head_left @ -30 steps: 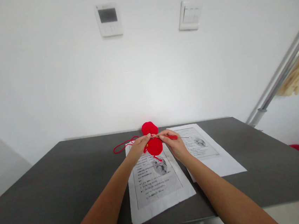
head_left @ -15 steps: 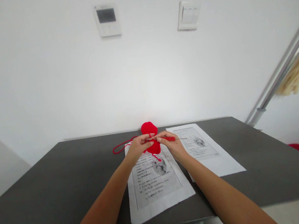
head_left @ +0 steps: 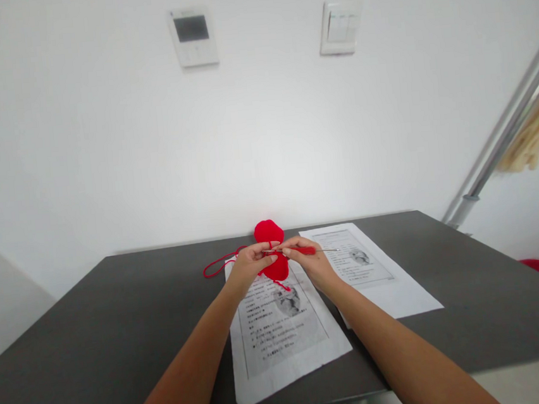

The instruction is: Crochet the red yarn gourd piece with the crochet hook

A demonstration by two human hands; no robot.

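My right hand (head_left: 306,259) is closed around a crochet hook with a red handle (head_left: 306,250); its metal shaft sticks out on both sides. Pinched in my left hand (head_left: 251,264) is a red crocheted piece (head_left: 276,269), which hangs below the fingers with a short yarn tail at its bottom. The hook's left tip reaches to my left fingertips; the exact stitch there is too small to make out. Just behind the hands sits a ball of red yarn (head_left: 268,230). A loop of red yarn (head_left: 213,272) lies on the table to the left.
Under my hands lies a printed sheet (head_left: 283,347), with a second printed sheet (head_left: 393,295) to its right. Both rest on a dark grey table (head_left: 134,329) against a white wall. A metal pole (head_left: 502,144) with a yellowish cloth (head_left: 537,132) stands at the right.
The crocheted piece has shifted slightly downward and left, and its yarn tail has moved a little. Both hands keep nearly the same place and grip.
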